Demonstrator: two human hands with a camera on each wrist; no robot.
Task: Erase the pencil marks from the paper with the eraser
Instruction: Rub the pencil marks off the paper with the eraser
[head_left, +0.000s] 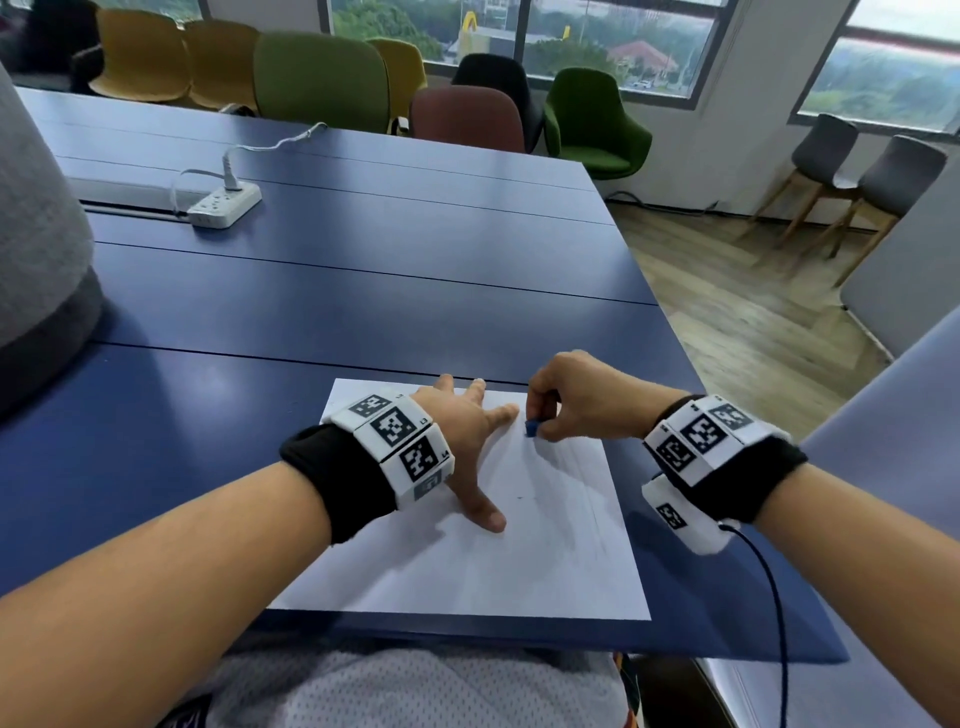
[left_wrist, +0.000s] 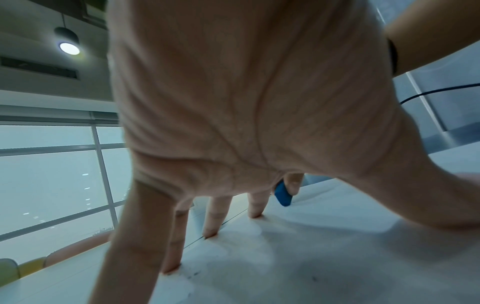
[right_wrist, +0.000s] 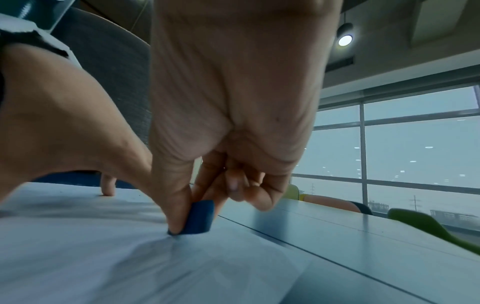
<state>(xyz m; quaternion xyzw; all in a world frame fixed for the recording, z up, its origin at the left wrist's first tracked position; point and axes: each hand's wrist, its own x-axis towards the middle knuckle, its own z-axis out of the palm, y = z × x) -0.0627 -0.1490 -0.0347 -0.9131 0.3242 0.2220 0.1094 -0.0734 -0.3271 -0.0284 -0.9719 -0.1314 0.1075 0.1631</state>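
Forearms are reaching over the paper (head_left: 519, 551) on the blue worktop (head_left: 363, 270); erasing looks mid-way.
Left hand (head_left: 467, 431) is pressing flat, fingers spread; right hand (head_left: 576, 400) is pinching the blue eraser (head_left: 532, 427) onto the sheet's far part, faint grey marks remaining.

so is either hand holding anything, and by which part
The right hand pinches the small blue eraser by its upper sides, thumb against fingers. The left hand only presses the white paper.
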